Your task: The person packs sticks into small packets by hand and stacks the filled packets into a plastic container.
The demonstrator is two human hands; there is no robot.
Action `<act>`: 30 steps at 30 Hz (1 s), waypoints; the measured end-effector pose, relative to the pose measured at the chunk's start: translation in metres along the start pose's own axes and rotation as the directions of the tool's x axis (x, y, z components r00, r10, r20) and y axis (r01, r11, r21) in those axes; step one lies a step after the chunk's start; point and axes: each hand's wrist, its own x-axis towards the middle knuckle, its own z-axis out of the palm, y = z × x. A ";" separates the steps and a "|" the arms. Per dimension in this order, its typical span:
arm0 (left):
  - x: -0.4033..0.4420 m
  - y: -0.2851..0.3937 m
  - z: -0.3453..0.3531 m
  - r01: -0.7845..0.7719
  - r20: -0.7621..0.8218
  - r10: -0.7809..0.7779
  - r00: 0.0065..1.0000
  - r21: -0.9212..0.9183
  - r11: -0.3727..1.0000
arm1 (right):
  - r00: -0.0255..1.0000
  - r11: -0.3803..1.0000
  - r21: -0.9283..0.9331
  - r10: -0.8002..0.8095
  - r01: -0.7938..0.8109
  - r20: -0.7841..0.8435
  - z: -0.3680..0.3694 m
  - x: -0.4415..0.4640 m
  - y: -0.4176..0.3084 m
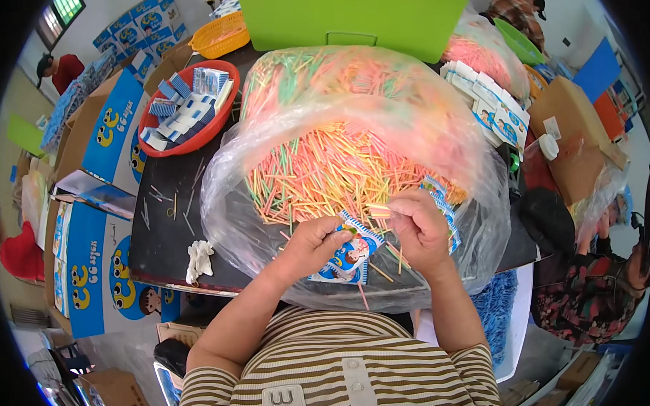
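My left hand (312,247) is closed on a small blue-and-white printed packet (359,251) with a cartoon figure, pinching it between thumb and fingers. Another packet (340,276) lies beneath it. My right hand (421,228) is closed around a few short pink and yellow sticks (378,210), just above the packet's upper end. Behind both hands spreads a heap of thin coloured sticks (333,167) inside a large clear plastic bag (222,174). More blue-striped packets (453,232) lie beside my right hand, partly hidden by it.
A red basin (224,121) of striped packets stands at the left, with a yellow basket (221,36) behind. A crumpled white tissue (200,261) and stray sticks lie on the dark table (155,251). Blue cartons (101,267) flank the left; white printed packs (496,112) are at the right.
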 end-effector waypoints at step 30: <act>0.001 -0.001 0.001 -0.293 -0.002 0.303 0.953 0.249 0.923 | 0.988 0.999 -0.002 0.052 -0.052 0.142 -0.014 -0.007 -0.005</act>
